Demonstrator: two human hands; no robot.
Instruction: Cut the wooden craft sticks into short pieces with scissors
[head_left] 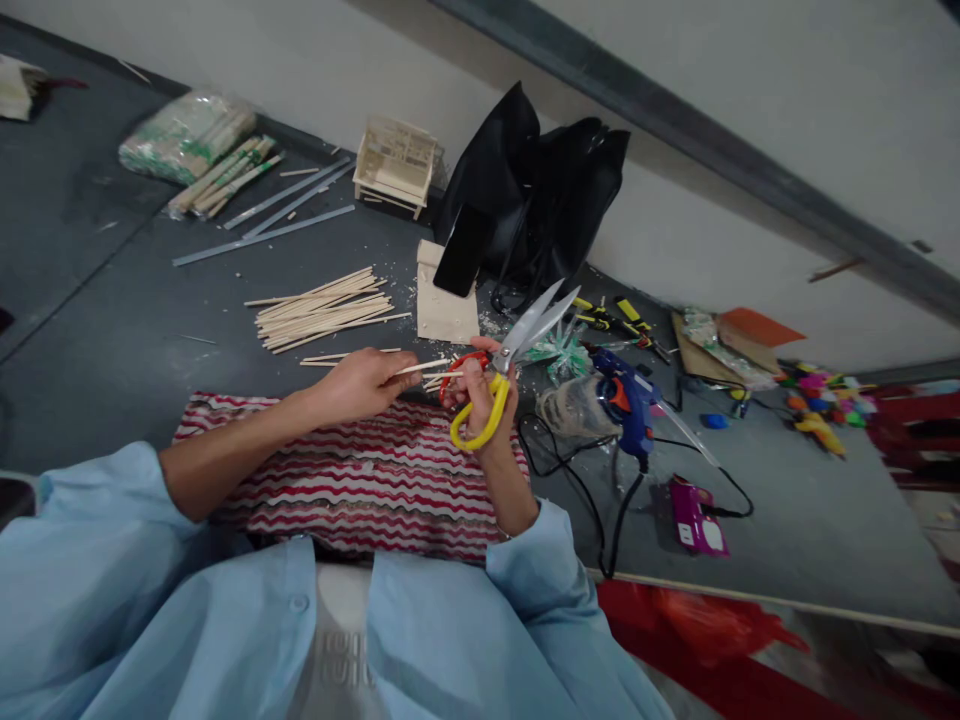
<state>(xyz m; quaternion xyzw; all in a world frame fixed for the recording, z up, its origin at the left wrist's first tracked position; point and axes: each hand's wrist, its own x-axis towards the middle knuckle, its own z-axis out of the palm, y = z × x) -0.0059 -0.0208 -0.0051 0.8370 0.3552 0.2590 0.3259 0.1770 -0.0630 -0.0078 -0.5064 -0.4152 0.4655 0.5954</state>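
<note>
My left hand (360, 383) pinches a thin wooden stick (422, 367) that points to the right. My right hand (480, 395) grips a pair of scissors (517, 345) by its red and yellow handles, blades apart and aimed up to the right. The stick's tip lies near the scissors' pivot. Both hands hover over a red-and-white striped cloth (352, 480) on the grey floor.
A pile of wooden sticks (322, 312) lies beyond my hands. A wooden block (444, 305) props a black phone (463, 250) against a black bag (540, 190). A blue glue gun (630, 405) with cables sits right; a small stick-built model (395, 165) stands by the wall.
</note>
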